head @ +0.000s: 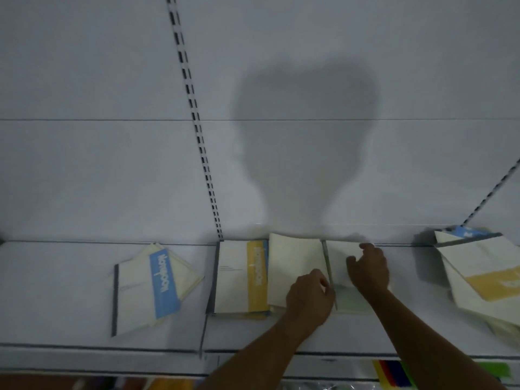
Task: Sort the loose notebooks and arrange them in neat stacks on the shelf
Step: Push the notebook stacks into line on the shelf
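Note:
On the white shelf [70, 280], a plain cream notebook [292, 266] lies tilted over the right edge of a yellow-banded stack [242, 277]. My left hand [309, 298] grips its lower right corner, fingers curled. Just to the right lies a notebook with a grey spine and a faint green band [350, 301]. My right hand [368, 270] lies on it, with the fingers hooked over its far edge. A fanned, untidy pile with a blue band on top [149, 288] lies at the left. Another loose pile with a yellow band [478, 277] lies at the right.
The shelf's white back panel [112, 164] rises straight behind the notebooks, with slotted uprights [197, 122] in it. A divider edge [203, 333] splits the shelf between the left pile and the middle stack. Colourful items [391, 372] show on the level below.

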Demonstrator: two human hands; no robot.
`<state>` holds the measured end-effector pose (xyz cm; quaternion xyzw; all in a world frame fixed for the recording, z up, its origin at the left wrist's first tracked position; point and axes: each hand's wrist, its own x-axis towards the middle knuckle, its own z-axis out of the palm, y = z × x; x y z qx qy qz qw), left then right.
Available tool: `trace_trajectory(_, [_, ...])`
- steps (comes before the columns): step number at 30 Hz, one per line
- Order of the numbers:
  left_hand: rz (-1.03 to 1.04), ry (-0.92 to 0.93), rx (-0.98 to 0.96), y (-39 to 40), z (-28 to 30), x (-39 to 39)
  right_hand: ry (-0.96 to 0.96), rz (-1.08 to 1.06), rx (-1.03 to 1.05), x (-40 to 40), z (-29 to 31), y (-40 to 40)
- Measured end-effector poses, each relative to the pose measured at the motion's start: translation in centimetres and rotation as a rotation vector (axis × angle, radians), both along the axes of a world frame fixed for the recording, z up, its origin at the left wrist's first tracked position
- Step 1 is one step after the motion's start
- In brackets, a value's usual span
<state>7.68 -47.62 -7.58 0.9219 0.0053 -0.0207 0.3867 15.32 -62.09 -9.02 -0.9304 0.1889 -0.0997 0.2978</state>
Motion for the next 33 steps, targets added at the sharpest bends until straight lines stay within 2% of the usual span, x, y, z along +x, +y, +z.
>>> trace_trajectory(4, [0.177,-0.03,0.043,7.1,0.5,0.1,-0.1,0.205,0.042,1.0,1.8,7.8])
trace_trajectory(8, [0.415,-0.026,0.094,15.5,0.6,-0.9,-0.053,0.45,0.095,0.5,2.6,17.0])
trace_trajectory(12, [0.61,0.022,0.172,22.7,0.7,-3.2,-0.027,0.591,0.009,-1.0,2.5,24.9])
trace_trajectory(17, [0.773,0.145,0.248,29.8,0.3,-6.8,0.118,0.71,0.099,-2.9,0.8,31.9])
trace_trajectory(20, [0.848,0.246,0.298,31.9,-0.4,-8.6,0.191,0.812,-0.005,-4.2,-0.6,34.7])
trace_trajectory(22, [0.852,0.298,0.245,32.8,-1.1,-9.5,0.229,0.816,-0.081,-5.0,-1.4,36.0])
trace_trajectory(25, [0.8,0.309,0.058,33.8,-2.5,-10.4,0.279,0.769,-0.11,-6.1,-2.3,37.5])
trace_trajectory(29, [0.791,0.223,-0.103,34.1,-3.6,-10.9,0.343,0.683,0.013,-7.0,-2.8,38.2])
trace_trajectory(33, [0.821,0.136,-0.276,34.2,-4.1,-11.3,0.291,0.666,0.102,-6.5,-2.7,37.5])
